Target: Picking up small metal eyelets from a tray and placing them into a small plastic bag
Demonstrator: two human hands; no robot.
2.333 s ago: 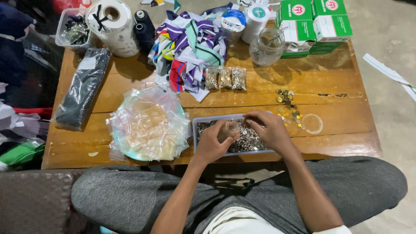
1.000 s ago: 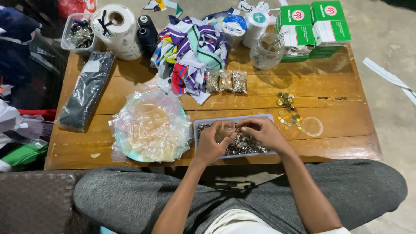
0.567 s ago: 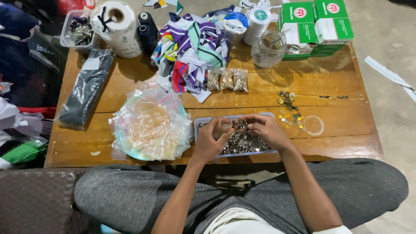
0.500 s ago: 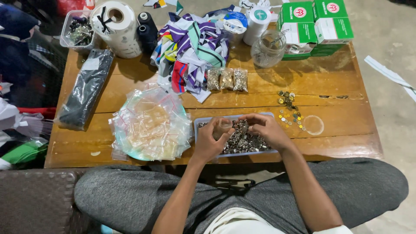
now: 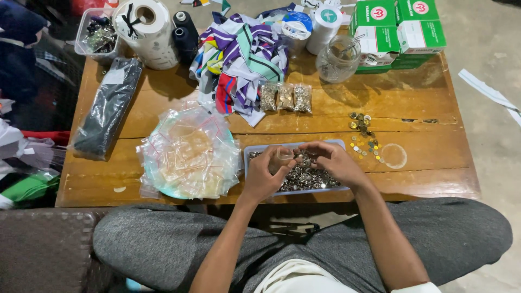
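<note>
Over the tray (image 5: 260,150) of metal studs (image 5: 309,176), left hand (image 5: 264,176) pinches a small clear bag (image 5: 281,158); right hand's (image 5: 337,163) grip pressed together beside it.

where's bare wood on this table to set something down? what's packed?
Bare wood: the right end, past the loose coins and below the green boxes; also the strip between the black packet and the heap of clear bags. Crowded: the back edge, with cloth pile, glass jar and paper roll; both hands, left hand and right hand, fill the tray.
</note>
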